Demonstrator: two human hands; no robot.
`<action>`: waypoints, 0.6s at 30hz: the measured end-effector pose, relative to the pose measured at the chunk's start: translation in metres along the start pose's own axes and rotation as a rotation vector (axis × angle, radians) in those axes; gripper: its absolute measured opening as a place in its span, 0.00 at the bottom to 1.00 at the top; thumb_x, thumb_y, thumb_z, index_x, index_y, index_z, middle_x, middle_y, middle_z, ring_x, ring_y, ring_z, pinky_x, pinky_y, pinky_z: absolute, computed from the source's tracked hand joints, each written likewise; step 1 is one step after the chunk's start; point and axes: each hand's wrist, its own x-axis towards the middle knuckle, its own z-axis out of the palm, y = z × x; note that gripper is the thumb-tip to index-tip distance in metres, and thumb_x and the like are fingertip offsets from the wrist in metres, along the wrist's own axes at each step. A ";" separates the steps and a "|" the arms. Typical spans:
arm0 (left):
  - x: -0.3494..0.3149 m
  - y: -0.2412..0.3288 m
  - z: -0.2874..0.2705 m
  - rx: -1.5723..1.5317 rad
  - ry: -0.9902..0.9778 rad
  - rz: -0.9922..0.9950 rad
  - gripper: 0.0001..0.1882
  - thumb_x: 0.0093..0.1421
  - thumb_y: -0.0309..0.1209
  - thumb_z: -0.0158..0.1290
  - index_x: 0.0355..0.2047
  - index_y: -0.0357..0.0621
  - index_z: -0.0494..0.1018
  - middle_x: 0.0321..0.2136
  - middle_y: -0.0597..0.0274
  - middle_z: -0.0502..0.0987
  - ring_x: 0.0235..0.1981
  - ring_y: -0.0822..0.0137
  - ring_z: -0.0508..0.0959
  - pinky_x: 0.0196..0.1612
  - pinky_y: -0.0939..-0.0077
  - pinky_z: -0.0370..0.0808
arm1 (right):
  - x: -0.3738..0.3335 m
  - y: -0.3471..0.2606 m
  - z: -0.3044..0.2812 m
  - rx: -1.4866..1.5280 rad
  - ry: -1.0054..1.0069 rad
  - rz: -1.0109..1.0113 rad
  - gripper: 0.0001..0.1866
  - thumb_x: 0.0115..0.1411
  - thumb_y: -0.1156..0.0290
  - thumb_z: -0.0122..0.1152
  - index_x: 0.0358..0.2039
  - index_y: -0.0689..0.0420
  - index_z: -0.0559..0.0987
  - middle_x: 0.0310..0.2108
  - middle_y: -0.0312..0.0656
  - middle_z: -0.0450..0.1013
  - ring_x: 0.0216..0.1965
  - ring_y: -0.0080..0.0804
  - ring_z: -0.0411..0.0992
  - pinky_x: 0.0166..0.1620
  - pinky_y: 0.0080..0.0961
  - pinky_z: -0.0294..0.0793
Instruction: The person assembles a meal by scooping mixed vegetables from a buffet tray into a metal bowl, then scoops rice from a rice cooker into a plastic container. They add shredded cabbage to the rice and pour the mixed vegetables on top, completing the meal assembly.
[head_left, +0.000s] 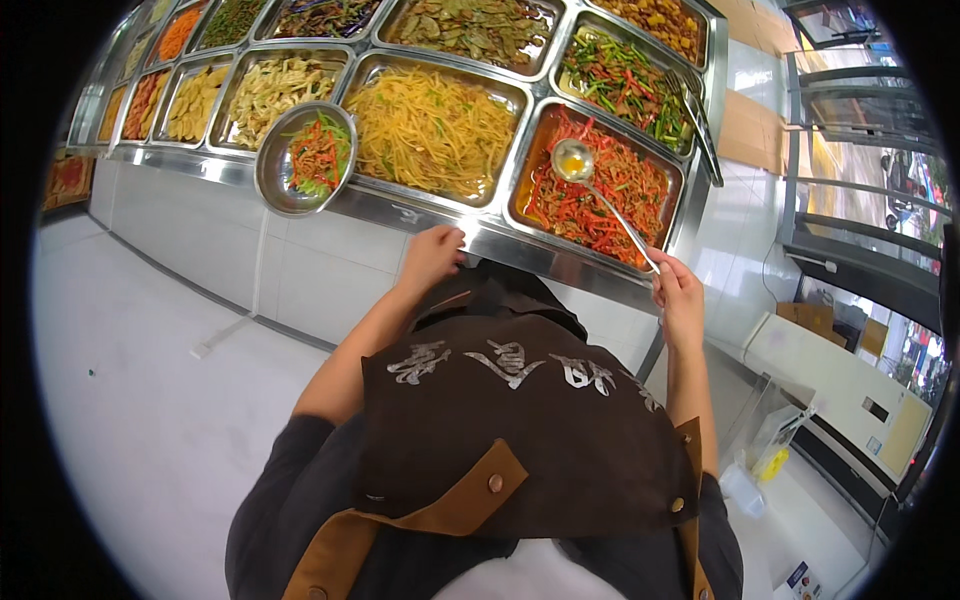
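Serving step: right hand (680,295) grips ladle (573,160) over red shredded dish (600,190); left hand (432,255) rests loosely on bench (400,212). Bowl (305,160) at ten o'clock awaits filling.

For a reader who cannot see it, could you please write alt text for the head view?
Seen from above, a person's right hand holds a long ladle over a tray of red shredded food, while the left hand rests on the steel counter edge. A round metal bowl of food sits nearby.
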 end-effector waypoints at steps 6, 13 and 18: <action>0.059 0.025 0.079 -0.189 0.045 -0.276 0.10 0.60 0.28 0.45 0.36 0.34 0.72 0.27 0.61 0.73 0.27 0.71 0.75 0.26 0.76 0.76 | 0.021 -0.029 0.003 -0.074 -0.148 0.026 0.15 0.66 0.65 0.49 0.37 0.64 0.79 0.20 0.28 0.65 0.18 0.13 0.56 0.22 0.12 0.55; 0.066 0.032 0.095 -0.370 0.254 -0.388 0.06 0.56 0.22 0.43 0.25 0.34 0.69 0.22 0.58 0.70 0.20 0.67 0.73 0.21 0.73 0.75 | 0.050 -0.027 0.001 -0.088 -0.222 0.009 0.16 0.67 0.62 0.49 0.37 0.61 0.80 0.19 0.26 0.66 0.18 0.10 0.55 0.21 0.11 0.53; 0.074 0.027 0.101 -0.285 0.287 -0.421 0.13 0.55 0.24 0.43 0.39 0.27 0.70 0.37 0.45 0.74 0.30 0.53 0.77 0.26 0.67 0.77 | 0.060 -0.023 0.000 -0.041 -0.249 0.021 0.16 0.67 0.62 0.48 0.37 0.61 0.80 0.19 0.26 0.66 0.18 0.10 0.55 0.21 0.11 0.54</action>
